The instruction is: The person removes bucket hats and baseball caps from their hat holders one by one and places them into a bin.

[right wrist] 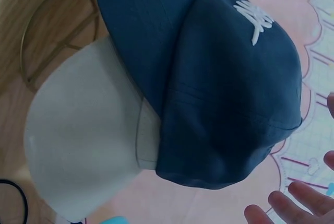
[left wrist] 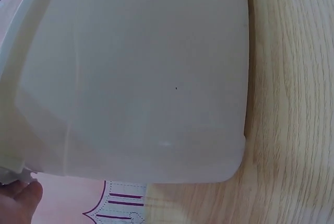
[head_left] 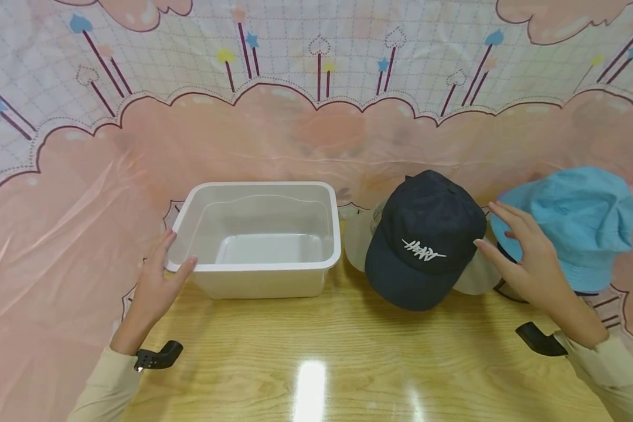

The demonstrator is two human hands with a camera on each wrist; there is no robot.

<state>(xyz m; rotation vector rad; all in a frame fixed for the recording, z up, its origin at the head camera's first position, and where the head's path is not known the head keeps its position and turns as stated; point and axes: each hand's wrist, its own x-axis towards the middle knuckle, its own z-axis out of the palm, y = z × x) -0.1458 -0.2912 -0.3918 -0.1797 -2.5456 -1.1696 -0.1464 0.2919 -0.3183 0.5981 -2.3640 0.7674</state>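
A white plastic basin (head_left: 264, 282) stands on the table at centre-left. My left hand (head_left: 157, 281) rests at its left front rim, thumb and fingers spread; in the left wrist view its fingertips (left wrist: 26, 198) touch the corner of the basin (left wrist: 151, 78). A dark navy cap (head_left: 427, 234) with white lettering lies on top of pale hats, one of whose brims (head_left: 480, 272) sticks out to the right. My right hand (head_left: 533, 266) is at the cap's right side with fingers spread. In the right wrist view, its fingers (right wrist: 287, 205) are apart from the navy cap (right wrist: 224, 93).
A light blue bucket hat (head_left: 580, 217) lies at the right, over other headwear with a dark edge, beside my right hand. Patterned pink cloth (head_left: 274, 138) hangs behind and lies along the sides of the wooden table (head_left: 242, 351).
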